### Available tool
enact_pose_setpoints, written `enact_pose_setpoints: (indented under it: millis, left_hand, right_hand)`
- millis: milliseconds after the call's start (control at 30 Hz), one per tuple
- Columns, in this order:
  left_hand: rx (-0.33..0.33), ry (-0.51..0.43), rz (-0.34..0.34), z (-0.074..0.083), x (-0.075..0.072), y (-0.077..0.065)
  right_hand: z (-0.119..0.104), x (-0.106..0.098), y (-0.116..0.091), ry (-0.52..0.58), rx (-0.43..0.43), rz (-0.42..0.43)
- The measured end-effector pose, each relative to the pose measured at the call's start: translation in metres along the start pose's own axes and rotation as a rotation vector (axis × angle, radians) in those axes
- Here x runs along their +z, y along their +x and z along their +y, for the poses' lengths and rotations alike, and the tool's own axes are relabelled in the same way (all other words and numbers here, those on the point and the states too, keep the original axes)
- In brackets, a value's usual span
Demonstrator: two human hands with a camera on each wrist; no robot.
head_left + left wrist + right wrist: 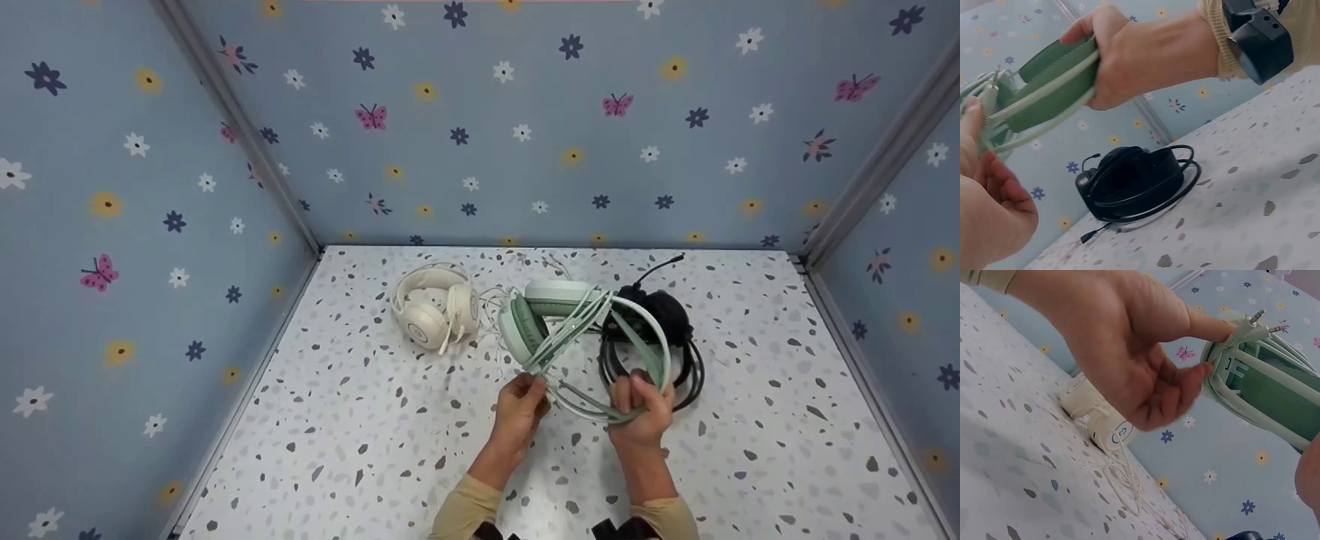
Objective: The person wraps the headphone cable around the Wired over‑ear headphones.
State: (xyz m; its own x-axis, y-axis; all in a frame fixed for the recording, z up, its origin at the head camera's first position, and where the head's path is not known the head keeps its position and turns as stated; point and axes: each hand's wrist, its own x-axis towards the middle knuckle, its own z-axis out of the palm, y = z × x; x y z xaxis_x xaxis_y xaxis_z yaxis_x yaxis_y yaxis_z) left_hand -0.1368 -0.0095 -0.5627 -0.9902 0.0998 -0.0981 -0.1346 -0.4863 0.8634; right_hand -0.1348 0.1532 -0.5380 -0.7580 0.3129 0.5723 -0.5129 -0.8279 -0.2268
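Note:
A pair of green-and-white headphones [658, 319] is held above the table in both hands. My right hand [641, 409] grips the headband. At the other side, my left hand [517, 412] pinches the headphone cable, thumb and forefinger close to two metal-tipped plugs [1255, 319]. Pale cable strands [574, 326] run wrapped around the headphones. Both ear cups [523, 326] point away from me. In the left wrist view, my right hand [1114, 64] wraps the green inner band [1053, 93]. My left hand's other fingers are bent in the right wrist view.
Cream headphones [426, 322] lie on the speckled table [360, 450] at left, a loose white cable beside them. Black headphones [667, 315] with a microphone boom and coiled cable lie behind my right hand. Flower-patterned walls [495, 150] stand around the table.

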Motion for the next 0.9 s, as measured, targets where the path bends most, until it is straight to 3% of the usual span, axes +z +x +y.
enact_pose_setpoints:
  millis: [67, 167, 300, 433, 533, 600, 667, 767, 900]
  left_hand:
    - [0.008, -0.061, -0.095, -0.002, 0.0, 0.0]
    - [0.084, -0.037, -0.217, -0.002, -0.002, 0.001]
    - [0.205, 0.057, -0.27, 0.001, -0.006, 0.001]
    - [0.192, 0.177, -0.192, 0.01, -0.012, 0.001]
    - [0.17, 0.253, -0.045, 0.012, -0.014, -0.002]
    - [0.199, 0.272, 0.059, 0.011, -0.014, -0.005]
    - [0.275, 0.284, 0.137, 0.012, -0.015, -0.007]
    - [0.419, 0.343, 0.188, 0.019, -0.021, -0.014]
    - [0.558, 0.436, 0.225, 0.034, -0.035, -0.031]
  right_hand:
    - [0.003, 0.003, -0.002, -0.002, 0.001, 0.017]
    - [0.008, 0.005, -0.008, -0.042, -0.006, 0.041]
    - [0.012, 0.006, -0.019, -0.075, 0.005, 0.066]
    - [0.012, 0.005, -0.028, -0.123, 0.049, 0.077]
    - [0.014, 0.003, -0.039, -0.205, 0.093, 0.068]
    - [0.015, 0.004, -0.048, -0.285, 0.141, 0.077]
    - [0.016, 0.006, -0.055, -0.355, 0.212, 0.108]
    - [0.015, 0.009, -0.063, -0.493, 0.368, 0.132]
    - [0.008, 0.008, -0.066, -0.704, 0.56, 0.037]
